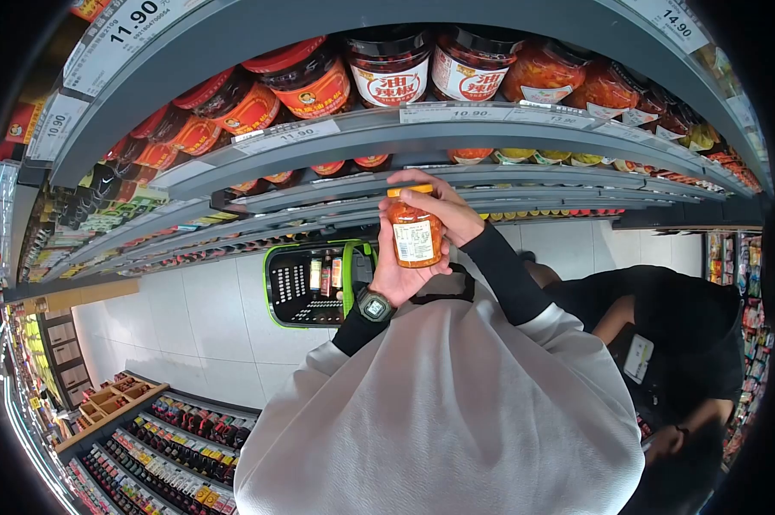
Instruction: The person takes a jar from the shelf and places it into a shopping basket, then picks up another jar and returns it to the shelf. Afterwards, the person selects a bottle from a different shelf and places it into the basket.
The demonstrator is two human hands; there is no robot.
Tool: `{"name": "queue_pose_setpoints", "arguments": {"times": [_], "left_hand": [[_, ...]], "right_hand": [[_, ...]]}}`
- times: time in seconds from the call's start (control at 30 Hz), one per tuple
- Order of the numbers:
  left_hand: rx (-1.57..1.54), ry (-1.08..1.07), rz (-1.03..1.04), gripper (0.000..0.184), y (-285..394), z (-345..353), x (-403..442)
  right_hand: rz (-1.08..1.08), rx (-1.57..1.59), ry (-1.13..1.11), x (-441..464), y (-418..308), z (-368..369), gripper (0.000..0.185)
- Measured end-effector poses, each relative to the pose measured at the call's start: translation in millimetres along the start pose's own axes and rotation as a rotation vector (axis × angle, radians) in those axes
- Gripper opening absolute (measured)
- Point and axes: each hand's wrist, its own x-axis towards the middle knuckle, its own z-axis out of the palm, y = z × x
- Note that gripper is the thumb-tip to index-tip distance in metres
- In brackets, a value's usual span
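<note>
In front of my chest is a glass jar of red chili sauce (417,225) with a yellow-orange lid and a white label of small print facing me. My left hand (393,273), with a digital watch on its wrist, is wrapped round the jar's left side and bottom. Across the top lies my right hand (446,210), its thumb against the jar near the lid and its fingers behind it. The jar stands nearly upright, and the lid is on.
Shelves of chili jars (389,75) with price tags (463,113) curve just ahead. A black and green shopping basket (278,283) holding several bottles stands on the tiled floor at left. A person in black (679,318) is close on my right. Lower left are more stocked shelves (169,442).
</note>
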Motion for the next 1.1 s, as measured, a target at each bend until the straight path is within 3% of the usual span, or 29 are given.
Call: {"name": "queue_pose_setpoints", "arguments": {"times": [0.47, 0.67, 0.73, 0.83, 0.9, 1.03, 1.1], "left_hand": [[0.085, -0.035, -0.008, 0.092, 4.7, 0.8, -1.1], [0.459, 0.248, 0.108, 0.068, 4.5, 8.3, -4.7], [0.507, 0.203, 0.113, 0.065, 3.3, 3.8, -4.2], [0.507, 0.186, 0.114, 0.068, 0.9, 8.2, -2.9], [0.432, 0.192, 0.119, 0.072, -0.6, 16.9, -5.0], [-0.145, -0.366, -0.161, 0.09, -0.6, 13.4, 3.9], [-0.225, -0.367, -0.166, 0.091, -8.6, 19.3, 6.4]], "right_hand": [[0.005, -0.025, -0.026, 0.5, -0.9, -1.9, 0.038], [-0.014, -0.223, 0.096, -3.1, -3.6, -1.2, 0.038], [0.008, -0.339, 0.127, -2.4, -4.1, -4.5, 0.036], [-0.001, -0.31, 0.086, -4.8, -7.9, -5.7, 0.04], [-0.008, -0.08, 0.003, -4.7, -10.4, -8.4, 0.039], [-0.014, 0.32, -0.207, -4.0, -5.2, -12.7, 0.049], [-0.02, 0.503, -0.323, -1.4, 1.2, -13.0, 0.058]]}}
